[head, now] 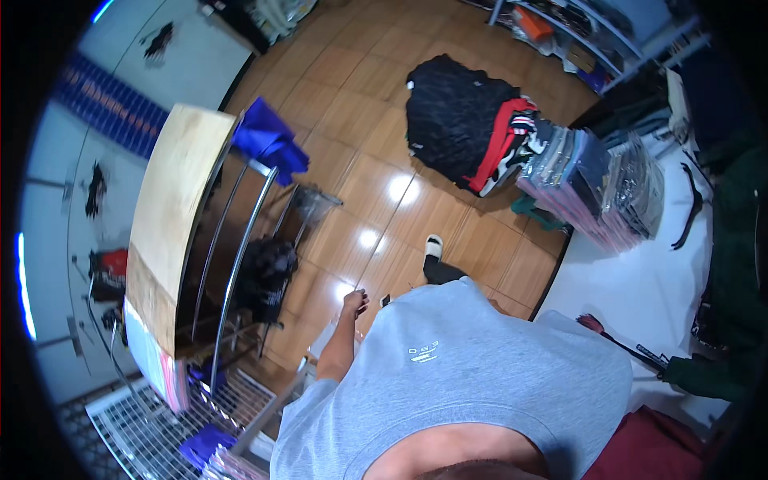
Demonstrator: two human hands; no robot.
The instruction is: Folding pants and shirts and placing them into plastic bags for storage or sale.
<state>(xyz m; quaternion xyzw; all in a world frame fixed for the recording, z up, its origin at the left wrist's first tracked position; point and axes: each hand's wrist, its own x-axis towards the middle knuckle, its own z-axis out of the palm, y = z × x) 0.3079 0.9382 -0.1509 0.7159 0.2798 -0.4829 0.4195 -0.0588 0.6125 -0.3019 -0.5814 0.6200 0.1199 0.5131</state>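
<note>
My left hand [356,303] hangs beside my body above the tiled floor [390,204], its fingers loosely curled; whether it holds anything cannot be made out. My right hand is not in view, hidden beyond the grey sweatshirt [456,354] I wear. Ahead of me lies a large pile of black garments [456,120] with red and striped pieces at its side. Close to it, plastic-wrapped folded garments [564,174] are stacked at the corner of a white surface [612,270]. One foot in a white slipper [433,245] shows on the floor.
At left stands a wooden board [180,174] above a metal rail [240,264], with a purple bag [270,138] at its far end. A white wire grid [120,420] lies lower left. Metal shelves [576,36] stand at upper right. A black hanger [690,204] rests at right.
</note>
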